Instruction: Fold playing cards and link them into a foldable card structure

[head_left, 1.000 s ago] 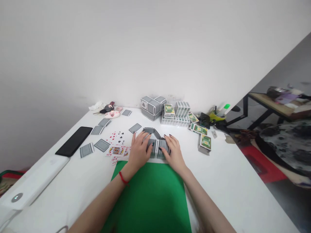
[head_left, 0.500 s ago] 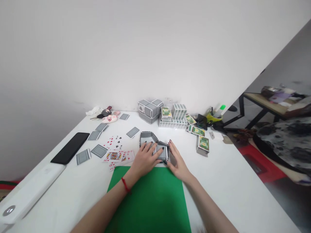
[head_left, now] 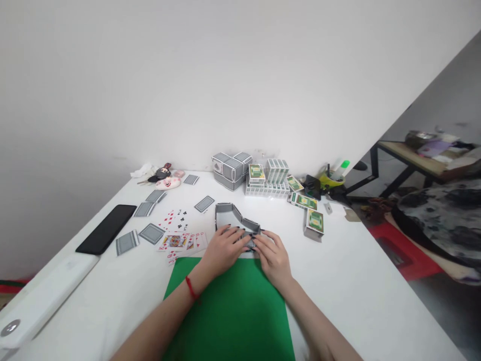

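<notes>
A low open frame of folded grey-backed playing cards (head_left: 228, 209) lies just beyond a green sheet (head_left: 229, 311). My left hand (head_left: 225, 246) curls over its near left side, fingertips on the grey cards there. At the near right corner, the fingers of my right hand (head_left: 275, 256) are bent and pressed to the same frame. Both sets of fingertips almost meet, and they hide much of the near wall. Farther back stands a finished-looking heart-shaped box of the same folded cards (head_left: 228, 173), against the wall.
Loose playing cards (head_left: 175, 240) are spread to the left, some face up. A black phone (head_left: 107, 229) and a white device (head_left: 48, 296) line the left edge. Green-and-white card boxes (head_left: 266, 189) stack at the back; another box (head_left: 314, 224) stands at right, near a yellow holder (head_left: 330, 181).
My right hand has moved left, from beside the frame's right wall onto its near right corner. The left fingers have drawn back slightly toward the near side.
</notes>
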Demonstrator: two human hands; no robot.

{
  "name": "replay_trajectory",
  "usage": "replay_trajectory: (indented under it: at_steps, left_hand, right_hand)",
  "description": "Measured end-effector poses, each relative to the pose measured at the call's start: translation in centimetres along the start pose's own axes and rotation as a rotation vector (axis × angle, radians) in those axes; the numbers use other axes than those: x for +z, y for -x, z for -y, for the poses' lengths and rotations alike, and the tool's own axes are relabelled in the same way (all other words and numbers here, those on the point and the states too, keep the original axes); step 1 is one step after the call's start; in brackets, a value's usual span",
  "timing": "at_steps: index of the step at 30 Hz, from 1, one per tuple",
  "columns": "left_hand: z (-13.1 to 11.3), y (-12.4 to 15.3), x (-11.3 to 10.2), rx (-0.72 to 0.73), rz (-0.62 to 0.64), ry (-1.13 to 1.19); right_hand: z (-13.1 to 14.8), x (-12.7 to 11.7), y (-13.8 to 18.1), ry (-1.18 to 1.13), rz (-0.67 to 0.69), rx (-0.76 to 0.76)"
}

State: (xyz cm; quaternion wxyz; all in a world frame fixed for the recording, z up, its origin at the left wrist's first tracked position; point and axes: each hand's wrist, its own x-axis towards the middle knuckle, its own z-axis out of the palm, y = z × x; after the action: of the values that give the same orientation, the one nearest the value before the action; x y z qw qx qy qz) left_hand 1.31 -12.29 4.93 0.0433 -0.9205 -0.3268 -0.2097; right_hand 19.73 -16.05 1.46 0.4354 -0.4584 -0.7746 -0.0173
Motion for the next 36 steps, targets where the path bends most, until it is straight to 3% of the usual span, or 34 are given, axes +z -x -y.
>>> replay_trajectory:
  at_steps: [4,12,16,21,26,30,36]
  left_hand:
    - [-0.6,-0.1,0.1,-0.009,0.003,0.078]
    - [-0.9,-0.2,0.2,-0.044,0.151,0.063]
    - [-0.3,-0.4,-1.1,-0.036,0.203,0.095]
    - [1.4,-0.8,-2.8,-0.079,0.158,0.149]
    - [2.1,-1.4,-2.2,-0.121,0.251,0.118]
    - [1.8,-2.2,-2.1,-0.104,0.220,0.113]
    - [1.2,-2.3,-3.3,-0.061,0.212,0.086]
  right_hand:
    - [0.4,-0.2,-0.4,0.023,0.002,-0.013]
    - [0.7,-1.1,-2.2,0.027,0.236,-0.027]
    - [0.3,-1.5,-2.0,-0.029,0.222,-0.025]
    - [-0.7,-0.9,-0.9,-0.111,0.165,0.172]
    - [-1.6,0.5,0.0,-0.292,0.232,0.377]
    - [-1.7,0.8,0.1,-0.330,0.286,0.430]
    - [-0.6,1.4,0.2,-0.275,0.272,0.375]
